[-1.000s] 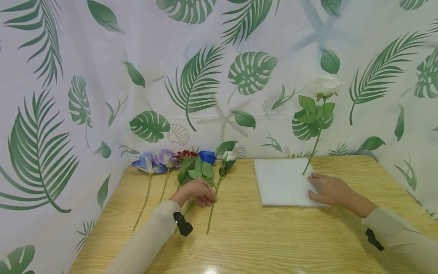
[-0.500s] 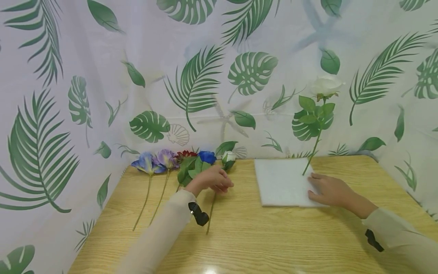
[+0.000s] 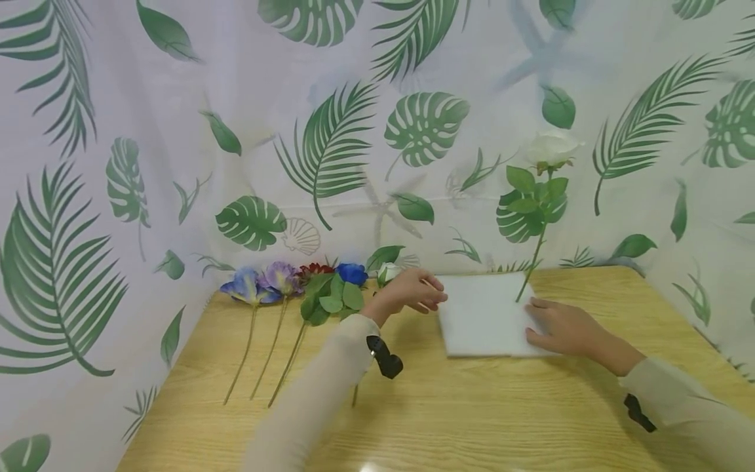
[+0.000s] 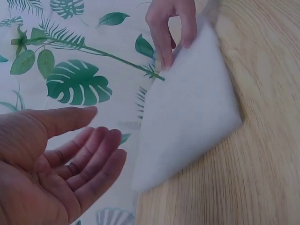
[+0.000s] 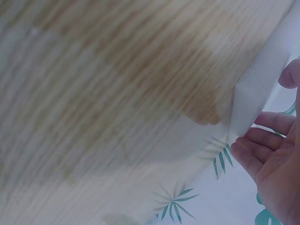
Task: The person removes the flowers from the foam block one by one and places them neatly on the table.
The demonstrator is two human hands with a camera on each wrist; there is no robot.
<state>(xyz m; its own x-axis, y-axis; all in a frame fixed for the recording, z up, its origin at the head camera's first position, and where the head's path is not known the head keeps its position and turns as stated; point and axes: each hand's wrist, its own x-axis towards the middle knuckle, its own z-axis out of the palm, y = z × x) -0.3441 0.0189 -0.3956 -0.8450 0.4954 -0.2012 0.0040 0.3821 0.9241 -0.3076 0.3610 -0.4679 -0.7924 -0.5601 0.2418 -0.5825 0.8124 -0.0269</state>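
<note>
My left hand (image 3: 409,290) hovers at the left edge of a white foam board (image 3: 480,321), fingers loosely curved and holding nothing. In the left wrist view its palm and parted thumb show beside the board. My right hand (image 3: 566,328) holds the board's right side, thumb on the top and fingers at the edge; the right wrist view shows those fingertips (image 5: 246,154) against the foam. A white rose (image 3: 550,147) with green leaves stands in the board, its stem leaning slightly right. Behind my left hand, a white rosebud (image 3: 389,272) is partly hidden, its stem crossed by my forearm.
On the table (image 3: 448,413) at the left lie a blue-violet flower (image 3: 250,287), a purple flower (image 3: 283,278), a dark red flower (image 3: 315,270) and a blue rose (image 3: 352,273) with broad leaves. A leaf-patterned curtain (image 3: 354,131) hangs along the table's back and sides.
My left hand has moved right from the flower stems, past the white rosebud, to the foam board's left edge. My right hand keeps its place on the board. The head view has shifted slightly.
</note>
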